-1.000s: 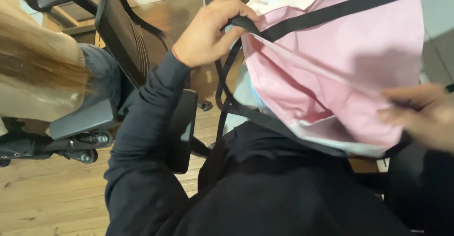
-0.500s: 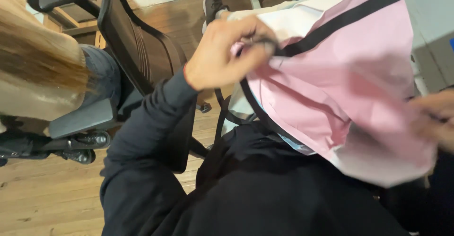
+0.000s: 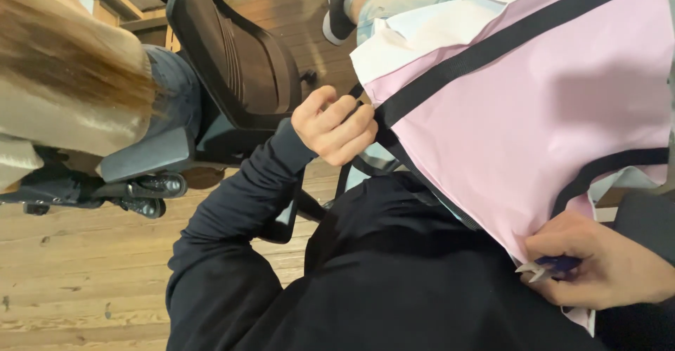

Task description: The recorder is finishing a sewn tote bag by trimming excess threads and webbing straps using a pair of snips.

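Note:
A pink fabric bag (image 3: 534, 119) with black straps and a white lining panel is stretched out over my lap. My left hand (image 3: 336, 126) grips the bag's upper left corner where a black strap (image 3: 492, 49) meets the edge. My right hand (image 3: 605, 267) pinches the bag's lower edge and also holds a small tool with a blue handle and metal tip (image 3: 552, 267), partly hidden by the fingers. My dark sleeves and dark top fill the lower part of the view.
A black mesh office chair (image 3: 232, 63) stands to the left on a wooden floor (image 3: 84, 281). A person with long light hair (image 3: 63, 63) sits at the far left. Another person's leg in jeans and a dark shoe (image 3: 341, 0) shows at the top.
The bag has been pulled flatter and tighter across my lap. My left hand dropped lower and closed on the corner. My right hand slid along the lower edge.

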